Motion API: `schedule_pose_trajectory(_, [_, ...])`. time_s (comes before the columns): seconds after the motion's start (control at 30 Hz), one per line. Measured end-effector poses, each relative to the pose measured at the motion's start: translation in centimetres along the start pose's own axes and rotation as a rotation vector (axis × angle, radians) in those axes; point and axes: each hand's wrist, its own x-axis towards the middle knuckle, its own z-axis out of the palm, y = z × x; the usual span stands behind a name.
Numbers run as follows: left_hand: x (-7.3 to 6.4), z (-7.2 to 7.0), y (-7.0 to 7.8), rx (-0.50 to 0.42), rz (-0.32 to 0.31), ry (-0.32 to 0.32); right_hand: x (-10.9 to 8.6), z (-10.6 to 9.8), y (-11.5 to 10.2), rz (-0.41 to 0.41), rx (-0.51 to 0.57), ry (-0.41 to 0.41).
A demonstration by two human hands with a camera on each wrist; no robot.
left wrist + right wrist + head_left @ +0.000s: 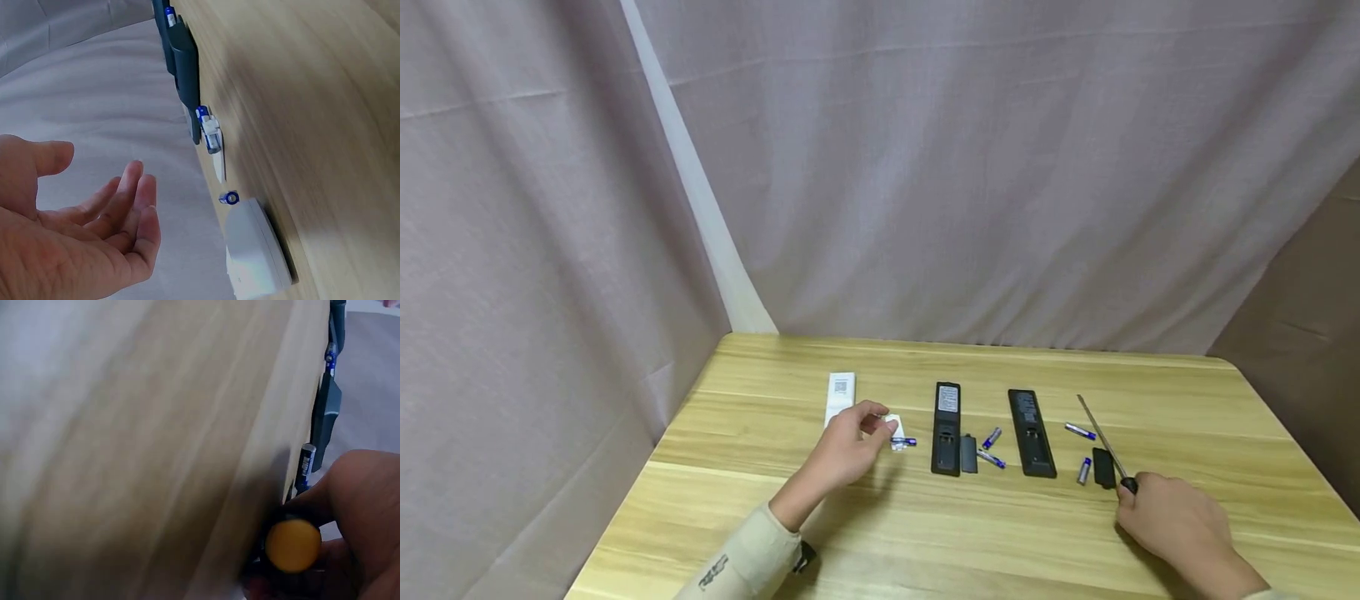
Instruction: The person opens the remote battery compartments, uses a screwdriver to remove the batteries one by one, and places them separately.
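Observation:
My left hand [848,450] is over the table beside a white remote control [841,393], its fingers loosely bent with nothing between them in the left wrist view. Near the fingertips lies a small white battery cover [893,422] with a blue-and-silver battery [907,441] on it. Another battery [229,198] sits by the end of the white remote. With its fingers curled round the dark handle, my right hand [1176,512] grips a screwdriver, whose long metal shaft [1101,437] points away to the far left. The handle's orange end [292,545] faces the right wrist camera.
Two black remote controls [947,454] lie back-up in the middle with their battery bays uncovered. Close by are a dark cover [969,455], a black cover [1103,468] and several loose batteries [1080,431]. Grey curtains [940,183] hang behind the wooden table [970,542].

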Motion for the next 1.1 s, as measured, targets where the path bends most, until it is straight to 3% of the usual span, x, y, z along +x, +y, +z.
schedule_pose_trajectory(0.43, [-0.2, -0.2, -0.3, -0.004, -0.002, -0.021, 0.8, -0.1, 0.8, -0.011, 0.002, -0.005])
schedule_pose_trajectory(0.8, [-0.9, -0.1, -0.3, 0.023, -0.020, -0.042, 1.7, -0.6, 3.8, 0.013, 0.027, -0.010])
schedule_pose_trajectory(1.1, [-1.2, 0.1, -0.8, -0.023, -0.003, -0.081, 1.7, -0.8, 5.0, 0.026, 0.028, -0.010])
